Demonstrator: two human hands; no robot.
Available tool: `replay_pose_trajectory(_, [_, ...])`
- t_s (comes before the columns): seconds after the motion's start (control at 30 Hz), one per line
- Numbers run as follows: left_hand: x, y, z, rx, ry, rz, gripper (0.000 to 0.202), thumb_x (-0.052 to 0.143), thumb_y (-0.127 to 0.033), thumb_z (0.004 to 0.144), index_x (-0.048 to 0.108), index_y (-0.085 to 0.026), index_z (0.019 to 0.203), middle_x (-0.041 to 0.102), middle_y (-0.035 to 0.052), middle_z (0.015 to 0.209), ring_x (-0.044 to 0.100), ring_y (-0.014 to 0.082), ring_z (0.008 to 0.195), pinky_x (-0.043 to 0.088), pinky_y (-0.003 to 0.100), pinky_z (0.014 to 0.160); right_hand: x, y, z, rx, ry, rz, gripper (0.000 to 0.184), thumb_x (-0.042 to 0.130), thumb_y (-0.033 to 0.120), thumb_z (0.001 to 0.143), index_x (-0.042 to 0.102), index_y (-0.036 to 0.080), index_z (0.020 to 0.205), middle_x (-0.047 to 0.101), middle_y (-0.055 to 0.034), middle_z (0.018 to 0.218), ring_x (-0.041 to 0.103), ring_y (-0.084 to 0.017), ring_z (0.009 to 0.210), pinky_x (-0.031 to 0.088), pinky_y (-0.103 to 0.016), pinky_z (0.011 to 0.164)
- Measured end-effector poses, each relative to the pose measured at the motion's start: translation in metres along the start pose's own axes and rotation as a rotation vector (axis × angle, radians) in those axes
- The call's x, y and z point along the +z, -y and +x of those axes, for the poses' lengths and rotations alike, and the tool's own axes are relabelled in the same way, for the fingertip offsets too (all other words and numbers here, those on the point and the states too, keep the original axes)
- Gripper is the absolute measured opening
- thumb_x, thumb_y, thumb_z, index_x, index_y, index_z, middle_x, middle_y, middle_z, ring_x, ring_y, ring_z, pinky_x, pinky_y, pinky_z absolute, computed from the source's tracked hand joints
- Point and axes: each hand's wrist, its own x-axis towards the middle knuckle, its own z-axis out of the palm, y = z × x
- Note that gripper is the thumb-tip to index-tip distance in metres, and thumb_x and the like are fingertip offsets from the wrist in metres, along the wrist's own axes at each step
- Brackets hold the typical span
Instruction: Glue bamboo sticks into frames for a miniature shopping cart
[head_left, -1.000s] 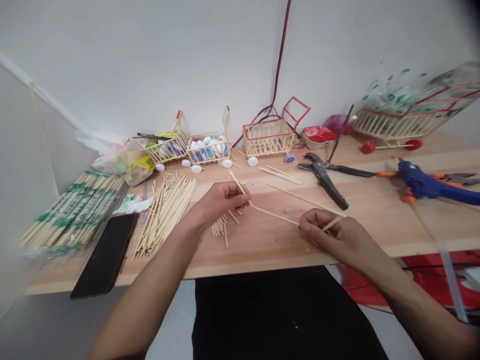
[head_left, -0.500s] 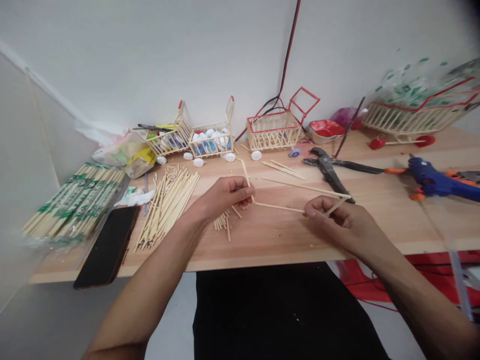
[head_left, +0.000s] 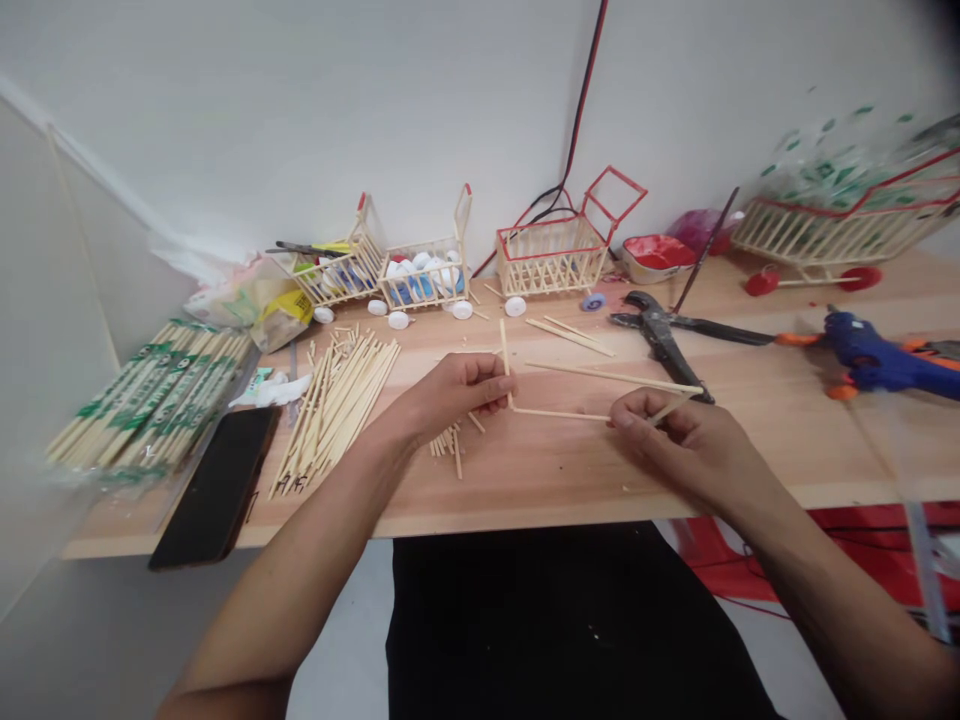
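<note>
Both hands are at a thin stick frame (head_left: pixel 562 413) held just above the wooden table. My right hand (head_left: pixel 664 435) pinches its right corner, where a short bar and two long sides come together. The upper long side (head_left: pixel 600 375) reaches left to a free end. Between the thumb and fingers of my left hand (head_left: pixel 480 385) is a short wooden stick (head_left: pixel 505 345), pointing away from me. Its near end meets the left end of the frame's lower side; whether the two are joined I cannot tell. My fingers cover part of the stick.
Loose sticks (head_left: pixel 341 410), a phone (head_left: pixel 214 490) and packaged chopsticks (head_left: pixel 154 395) lie left. Behind stand small stick carts, one red-rimmed (head_left: pixel 551 262). Black pliers (head_left: pixel 660 335), a red paint tub (head_left: pixel 656 257) and a blue glue gun (head_left: pixel 870 350) are to the right.
The short stick in my left hand has swung from leaning left to nearly straight away from me. My right hand keeps its hold on the frame. The view has shifted slightly.
</note>
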Motion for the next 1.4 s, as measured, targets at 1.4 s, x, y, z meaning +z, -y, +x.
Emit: replay_pose_trajectory(1.4, [-0.0008, -0.0003, 0.0004, -0.002, 0.052, 0.142, 0.033, 0.066, -0.044, 0.08, 0.058, -0.014, 0.072, 0.057, 0.0002, 0.068, 0.05, 0.0099, 0.062, 0.038, 0.022, 0.06, 0.0021, -0.0033, 0.0037, 0.045, 0.072, 0.139, 0.046, 0.053, 0.055, 0.088, 0.056, 0.019, 0.058, 0.061, -0.0011, 0.064, 0.05, -0.011, 0.054, 0.038, -0.025, 0.054])
